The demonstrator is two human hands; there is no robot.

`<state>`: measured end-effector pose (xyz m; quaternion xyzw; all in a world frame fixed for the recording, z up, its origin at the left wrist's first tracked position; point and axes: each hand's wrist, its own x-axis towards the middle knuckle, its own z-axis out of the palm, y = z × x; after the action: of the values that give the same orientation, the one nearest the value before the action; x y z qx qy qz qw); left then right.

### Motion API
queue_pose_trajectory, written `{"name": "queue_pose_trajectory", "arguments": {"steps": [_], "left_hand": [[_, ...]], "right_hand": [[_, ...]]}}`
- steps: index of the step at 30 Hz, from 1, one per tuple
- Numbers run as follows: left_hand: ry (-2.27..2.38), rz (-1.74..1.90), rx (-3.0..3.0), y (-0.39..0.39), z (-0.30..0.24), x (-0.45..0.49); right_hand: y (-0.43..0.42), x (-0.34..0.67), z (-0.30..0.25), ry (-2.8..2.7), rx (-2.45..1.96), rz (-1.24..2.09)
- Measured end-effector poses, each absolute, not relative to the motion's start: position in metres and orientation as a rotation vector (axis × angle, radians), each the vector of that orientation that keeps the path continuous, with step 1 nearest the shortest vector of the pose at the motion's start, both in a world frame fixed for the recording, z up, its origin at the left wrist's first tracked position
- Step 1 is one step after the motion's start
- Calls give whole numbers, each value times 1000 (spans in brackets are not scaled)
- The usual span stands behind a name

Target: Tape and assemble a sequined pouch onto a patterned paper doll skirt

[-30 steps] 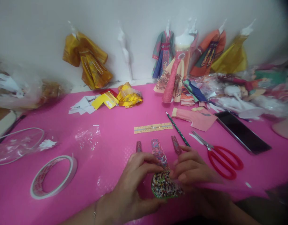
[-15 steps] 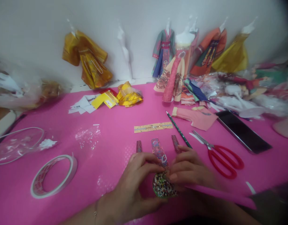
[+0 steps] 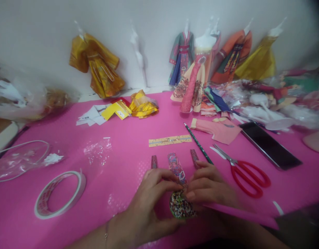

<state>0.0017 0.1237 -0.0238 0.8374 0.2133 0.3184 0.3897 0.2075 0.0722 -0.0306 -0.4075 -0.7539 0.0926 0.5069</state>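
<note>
My left hand [image 3: 151, 200] is curled around a small round container of mixed tiny beads [image 3: 182, 205], its thumb below and its fingers above the green rim. My right hand [image 3: 213, 186] bends over the container's right side, fingertips close to the beads. A long pink stick [image 3: 242, 214] juts out rightward from under that hand, held in it; the tip is hidden. Just beyond the hands lies a patterned strip [image 3: 175, 166] with a white bead outline on it. Two dark red patterned strips [image 3: 154, 162] flank it, partly covered by my fingers.
Red-handled scissors [image 3: 249, 176], a dark green pencil [image 3: 198, 143] and a phone [image 3: 271, 145] lie to the right. A tape roll [image 3: 81, 185] is at left. A beige strip [image 3: 170, 140] lies ahead. Dressed doll forms, such as one in gold [image 3: 97, 65], line the wall beside plastic bags [image 3: 268, 114].
The pink stick has shifted slightly to the left with my right hand's small movement. My left hand stays in place around the bead container.
</note>
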Motion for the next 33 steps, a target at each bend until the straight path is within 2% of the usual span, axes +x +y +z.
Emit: {"name": "queue_pose_trajectory", "arguments": {"steps": [14,22,33], "left_hand": [[561,818,2116,127,-25,-1],[767,1123,1926,139,-30,-2],[885,1250,1873,145,-29,-4]], "right_hand": [[69,217,-24,-1702,-968,412],[73,216,-23,-1296,-1005,397],[73,211,-33,-1558,-1328,613]]}}
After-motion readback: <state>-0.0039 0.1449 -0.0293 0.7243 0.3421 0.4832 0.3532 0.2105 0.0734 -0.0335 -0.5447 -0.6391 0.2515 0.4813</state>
